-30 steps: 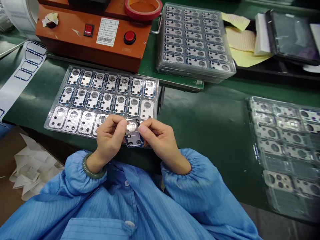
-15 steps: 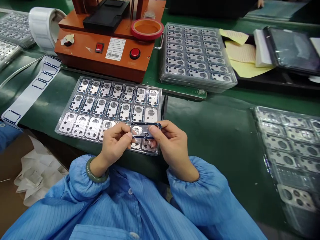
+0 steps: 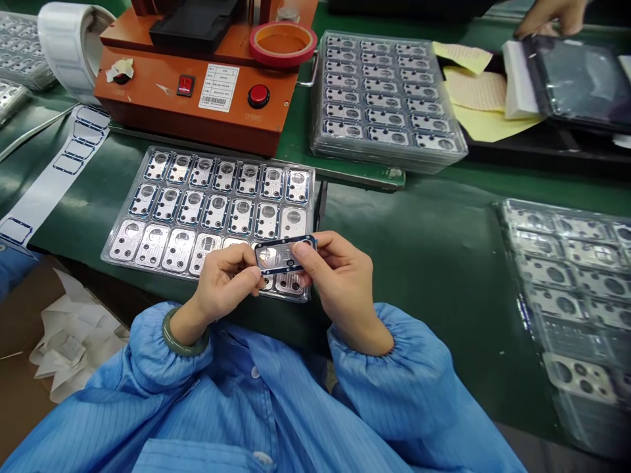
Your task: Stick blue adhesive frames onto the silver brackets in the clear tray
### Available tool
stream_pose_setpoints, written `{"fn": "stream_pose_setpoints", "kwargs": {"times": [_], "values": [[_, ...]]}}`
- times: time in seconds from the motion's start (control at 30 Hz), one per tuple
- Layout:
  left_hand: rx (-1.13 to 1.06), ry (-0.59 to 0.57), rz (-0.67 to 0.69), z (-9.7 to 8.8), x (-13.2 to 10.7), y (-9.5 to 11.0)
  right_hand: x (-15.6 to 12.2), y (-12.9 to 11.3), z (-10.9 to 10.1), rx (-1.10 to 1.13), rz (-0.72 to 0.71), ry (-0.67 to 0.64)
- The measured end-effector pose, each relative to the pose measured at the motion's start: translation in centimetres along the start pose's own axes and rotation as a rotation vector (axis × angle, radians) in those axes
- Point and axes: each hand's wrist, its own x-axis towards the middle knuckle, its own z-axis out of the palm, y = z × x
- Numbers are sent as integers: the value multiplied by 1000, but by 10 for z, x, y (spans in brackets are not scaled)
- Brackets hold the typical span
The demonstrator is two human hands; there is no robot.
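A flat silver plate with a blue edge [image 3: 284,255] is pinched by the thumb and fingers of the left hand [image 3: 221,279] and the right hand [image 3: 340,279] (its long side runs left to right), just above the near end of a clear plastic tray [image 3: 105,257].

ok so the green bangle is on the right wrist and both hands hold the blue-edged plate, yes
No, the head view shows the green bangle on the left wrist; the left hand and right hand do hold the blue-edged plate.
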Motion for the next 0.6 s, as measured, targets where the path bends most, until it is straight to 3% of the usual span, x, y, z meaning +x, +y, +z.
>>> {"fn": "stream_pose_setpoints", "kwargs": {"times": [0.27, 0.6], "values": [[90, -45, -61, 1, 1, 1, 1, -3, 0, -23, 17, 5], [243, -111, -40, -2, 4, 1, 1, -4, 0, -88, 45, 15]]}}
